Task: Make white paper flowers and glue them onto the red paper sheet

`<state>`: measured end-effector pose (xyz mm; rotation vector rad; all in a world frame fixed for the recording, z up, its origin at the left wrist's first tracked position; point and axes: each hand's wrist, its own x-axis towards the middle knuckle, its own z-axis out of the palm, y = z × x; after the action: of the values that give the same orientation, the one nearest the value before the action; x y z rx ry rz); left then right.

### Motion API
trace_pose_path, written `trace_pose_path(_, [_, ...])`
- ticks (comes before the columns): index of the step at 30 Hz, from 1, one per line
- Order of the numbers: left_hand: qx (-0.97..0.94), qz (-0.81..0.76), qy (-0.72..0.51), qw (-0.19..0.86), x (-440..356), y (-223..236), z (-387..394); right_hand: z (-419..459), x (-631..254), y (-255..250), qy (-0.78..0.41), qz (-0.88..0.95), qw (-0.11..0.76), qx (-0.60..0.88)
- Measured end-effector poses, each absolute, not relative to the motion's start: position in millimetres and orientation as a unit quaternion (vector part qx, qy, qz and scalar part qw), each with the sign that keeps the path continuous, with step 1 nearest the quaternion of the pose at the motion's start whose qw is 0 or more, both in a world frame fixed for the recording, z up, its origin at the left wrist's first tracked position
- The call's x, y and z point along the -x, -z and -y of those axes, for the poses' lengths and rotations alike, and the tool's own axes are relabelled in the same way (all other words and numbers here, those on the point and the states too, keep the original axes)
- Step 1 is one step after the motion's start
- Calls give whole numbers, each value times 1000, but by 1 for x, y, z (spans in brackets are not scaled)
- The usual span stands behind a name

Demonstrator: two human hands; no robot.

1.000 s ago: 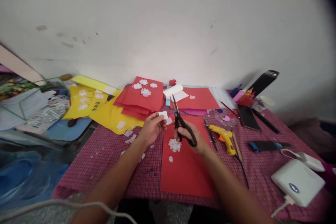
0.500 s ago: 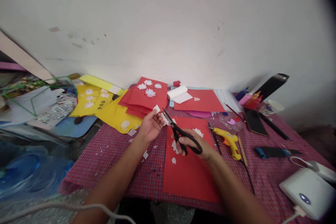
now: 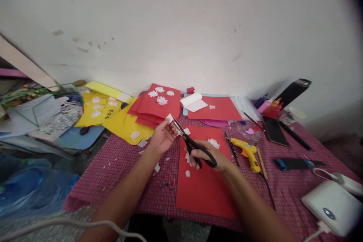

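Note:
Between the fingertips of my left hand (image 3: 165, 136) is a small piece of white paper (image 3: 169, 117), pinched with its corner pointing up. My right hand (image 3: 208, 155) grips black-handled scissors (image 3: 193, 144), thumb and fingers in the loops. Their blades reach to the white paper beside my left fingers. Under my right hand lies a red sheet (image 3: 205, 193) with white paper flowers (image 3: 213, 143) and a small white cut-out (image 3: 187, 173) on it. White scraps (image 3: 157, 167) are scattered on the checked cloth to the left.
Red sheets with white flowers (image 3: 166, 109) and a white paper roll (image 3: 191, 100) lie toward the wall. Yellow sheets (image 3: 124, 124) are at left. On the right are a yellow glue gun (image 3: 246, 149), a phone (image 3: 275, 131), a blue-handled knife (image 3: 295, 164) and a white power device (image 3: 330, 206).
The scissors have moved slightly left and their blades now meet the white paper at my left fingertips. My left hand has hardly moved.

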<state>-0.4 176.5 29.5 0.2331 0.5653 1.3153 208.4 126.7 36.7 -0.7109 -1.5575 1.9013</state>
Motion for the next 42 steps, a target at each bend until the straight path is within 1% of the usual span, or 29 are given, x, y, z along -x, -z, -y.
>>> trace_pose_path(11, [-122,-272,-589,751,-3,-28,-174,-126,-207,-39,-715,571,301,268])
trace_pose_path(21, [-74,-277,-610,739,0,-32,-176,-126,-208,-37,-717,582,273,268])
trace_pose_path(34, [-116,-282,-601,739,-4,-25,-176,-127,-208,-36,-714,580,285,269])
trace_pose_path(42, [-100,-273,-599,746,-2,-28,-176,-127,-208,-36,-717,575,283,274])
